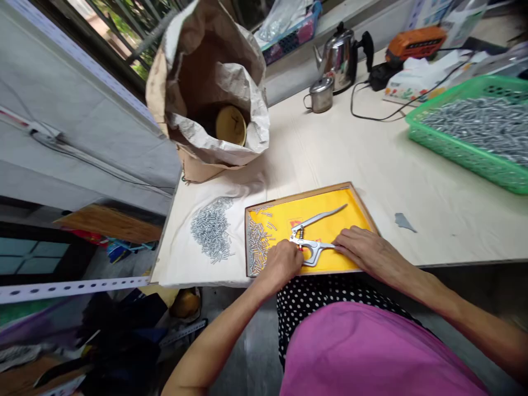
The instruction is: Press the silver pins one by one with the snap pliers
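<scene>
A silver spring-loaded hand tool (315, 247) lies over the yellow bottom of a shallow cardboard tray (365, 212). Its long upper handle spreads away from the looped lower part, with a coil spring between them. My left hand (284, 261) is closed in a fist against the tool's left end; its fingertips and whatever they grip are hidden. At the other side, the fingers of my right hand (358, 246) pinch the right tip of the lower part. Many small silver metal pieces (258, 245), like screws or pins, are gathered along the tray's left side.
Left of the tray is a pile of similar metal pieces (211, 228) on the table (330, 148). Behind stands an open paper sack (225, 159). A steel kettle (339, 60), a lidded cup (322, 96) and a green basket (466, 159) of metal pieces are farther back and right.
</scene>
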Demonstrator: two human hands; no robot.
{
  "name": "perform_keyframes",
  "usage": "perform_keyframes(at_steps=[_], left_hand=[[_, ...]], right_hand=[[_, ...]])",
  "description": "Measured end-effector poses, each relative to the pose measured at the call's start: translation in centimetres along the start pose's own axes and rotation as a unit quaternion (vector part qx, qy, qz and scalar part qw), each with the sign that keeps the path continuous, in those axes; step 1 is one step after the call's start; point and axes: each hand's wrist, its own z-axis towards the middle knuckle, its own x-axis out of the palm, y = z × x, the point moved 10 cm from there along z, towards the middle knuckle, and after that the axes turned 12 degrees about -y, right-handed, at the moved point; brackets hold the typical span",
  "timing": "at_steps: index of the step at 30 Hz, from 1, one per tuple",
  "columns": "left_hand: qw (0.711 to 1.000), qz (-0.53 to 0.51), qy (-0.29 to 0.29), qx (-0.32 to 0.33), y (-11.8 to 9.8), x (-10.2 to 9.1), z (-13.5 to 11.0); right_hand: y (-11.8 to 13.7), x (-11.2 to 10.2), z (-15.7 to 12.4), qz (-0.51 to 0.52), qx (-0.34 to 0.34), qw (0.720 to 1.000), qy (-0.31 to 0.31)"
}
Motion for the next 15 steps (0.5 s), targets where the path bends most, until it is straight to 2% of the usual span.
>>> perform_keyframes(at_steps=[2, 3, 4, 5, 7, 9, 12, 15], left_hand=[[0.990, -0.098, 0.071, -0.068, 1.8, 1.0, 0.4], [0.982, -0.137, 0.087, -0.101, 2.6, 1.4, 0.4], [0.976, -0.163, 0.077, -0.121, 3.1, 1.5, 0.4], [0.976, -0.175, 0.044, -0.125, 3.4, 1.2, 0.5], [0.980, -0.164, -0.048, -0.099, 3.4, 0.3, 0.4], [0.980, -0.152, -0.105, -0.067, 3.0, -0.1, 0.0], [0.978, -0.168, -0.103, -0.062, 3.0, 0.4, -0.2], [0.980, -0.161, -0.099, -0.056, 3.0, 0.3, 0.1]], right_hand=[[-0.3, 0.2, -0.1, 0.011, 0.002, 1.000, -0.009], [-0.5, 0.3, -0.2, 0.014, 0.006, 1.000, -0.013], [-0.7, 0.5, -0.2, 0.018, 0.010, 1.000, -0.014], [-0.9, 0.7, -0.3, 0.021, 0.013, 1.000, -0.014], [-1.0, 1.0, -0.3, 0.029, 0.018, 0.999, -0.010], [-0.8, 1.0, -0.3, 0.039, 0.023, 0.999, 0.002], [-0.4, 0.1, 0.3, 0.058, 0.017, 0.998, 0.010], [-1.0, -2.2, 2.1, -0.010, 0.014, 0.999, -0.047]])
